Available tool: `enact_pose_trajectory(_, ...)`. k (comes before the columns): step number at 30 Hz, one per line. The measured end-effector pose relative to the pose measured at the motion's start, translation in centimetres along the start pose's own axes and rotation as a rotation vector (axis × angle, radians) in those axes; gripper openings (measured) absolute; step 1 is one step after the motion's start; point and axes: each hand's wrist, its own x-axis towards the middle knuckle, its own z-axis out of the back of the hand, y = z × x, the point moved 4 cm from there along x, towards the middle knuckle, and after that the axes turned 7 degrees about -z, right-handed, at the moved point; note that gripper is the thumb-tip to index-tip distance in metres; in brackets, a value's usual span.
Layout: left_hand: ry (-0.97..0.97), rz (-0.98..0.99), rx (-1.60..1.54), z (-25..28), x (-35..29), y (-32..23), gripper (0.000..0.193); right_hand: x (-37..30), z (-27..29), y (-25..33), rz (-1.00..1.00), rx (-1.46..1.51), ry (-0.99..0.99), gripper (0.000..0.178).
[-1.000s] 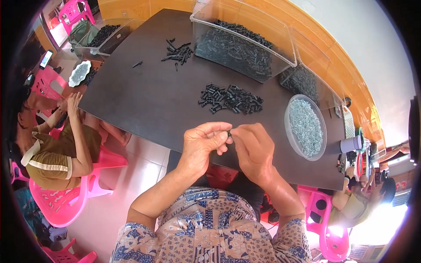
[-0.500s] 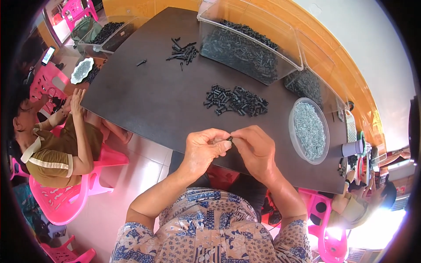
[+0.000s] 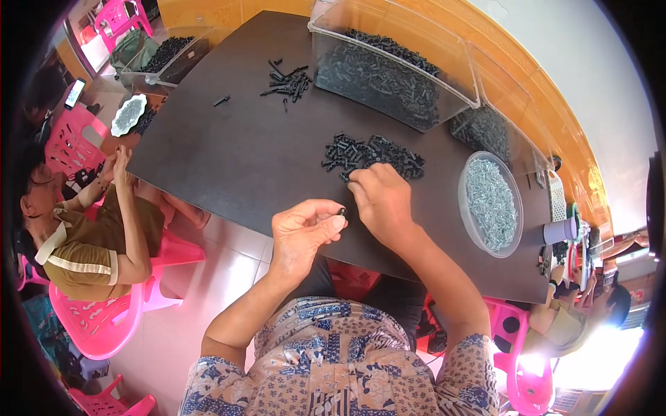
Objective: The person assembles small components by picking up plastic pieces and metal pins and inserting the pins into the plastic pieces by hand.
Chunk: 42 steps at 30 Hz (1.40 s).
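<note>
Pinched between the thumb and forefinger of my left hand (image 3: 305, 232) is a small black plastic part (image 3: 342, 211), held above the table's near edge. Its far end shows; my fingers cover the rest. My right hand (image 3: 381, 201) reaches to the near side of a pile of black plastic parts (image 3: 374, 154), fingers bent together at its edge. Whatever lies between those fingertips is hidden. Farther back is a smaller heap of longer black pieces (image 3: 288, 83), with a single black piece (image 3: 222, 100) lying to its left.
On the dark table (image 3: 208, 152), a round tub of silvery screws (image 3: 491, 204) stands right, and a clear bin of black parts (image 3: 388, 83) at the back. A purple-grey cup (image 3: 558, 232) is at the right edge. Co-workers sit left (image 3: 90, 243) and right (image 3: 569, 322) on pink chairs.
My hands have parted. The right one has moved forward to the pile, while the left has shifted slightly left with the small black part in its pinch.
</note>
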Motion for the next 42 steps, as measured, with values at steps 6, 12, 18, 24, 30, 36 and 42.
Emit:
enact_pose_trajectory(6, -0.016, -0.019, -0.048, 0.4, 0.0, 0.3, 0.018, 0.5, -1.8, 0.2, 0.134, -0.17, 0.036, 0.014)
enact_pose_trajectory(12, 0.022, -0.005, -0.029, 0.3, -0.1, 0.4, 0.018, 0.8, -2.2, 0.3, 0.171, -0.188, 0.049, 0.015)
enact_pose_trajectory(18, 0.037, -0.018, -0.055, 0.3, -0.2, 0.5, 0.017, 0.0, -1.3, 0.4, 0.114, -0.052, 0.023, 0.012)
enact_pose_trajectory(24, 0.036, 0.017, -0.013, -0.3, 0.0, 0.1, 0.017, -1.4, 2.6, 0.7, -0.24, 0.246, 0.118, 0.017)
enact_pose_trajectory(30, 0.097, 0.09, 0.01, -1.2, -0.1, 0.1, 0.018, -2.4, 4.5, 0.7, -0.477, 0.566, 0.201, 0.015)
enact_pose_trajectory(36, 0.115, 0.062, -0.001, -2.2, -0.6, 0.5, 0.021, -2.8, 5.4, 0.8, -0.514, 0.628, 0.185, 0.015)
enact_pose_trajectory(42, 0.132, 0.072, -0.004, -2.4, -1.0, 0.3, 0.019, -3.1, 6.1, 1.1, -0.521, 0.59, 0.257, 0.016)
